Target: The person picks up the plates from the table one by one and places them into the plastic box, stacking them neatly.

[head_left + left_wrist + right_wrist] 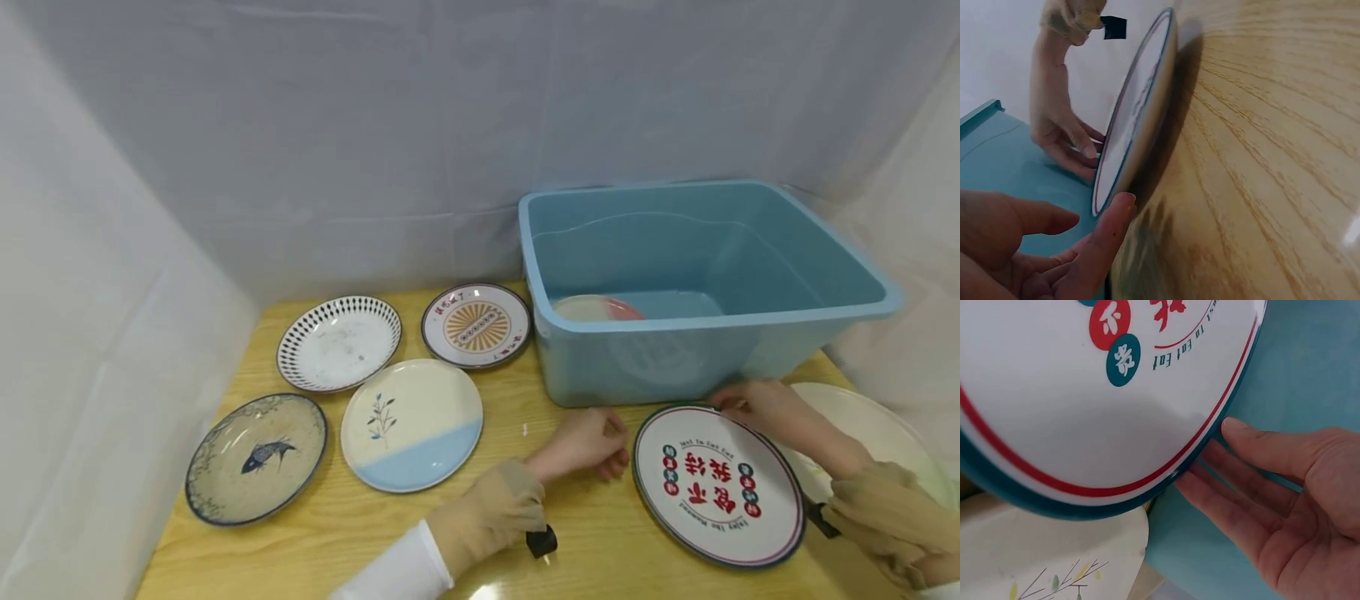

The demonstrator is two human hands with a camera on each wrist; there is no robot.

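The big plate (718,483) with red writing lay near the front right corner of the table (315,533), just in front of the blue tub (705,283). My right hand (757,406) touched its far rim with straight fingers; my left hand (588,442) lay open at its left edge, holding nothing. I judged I should slide fingers under both sides and lift it level. The tub wall stood close. Four plates lay to the left, and another one (870,429) sat partly under mine.

Cream plate (870,425) (right side) half hidden under sleeve.
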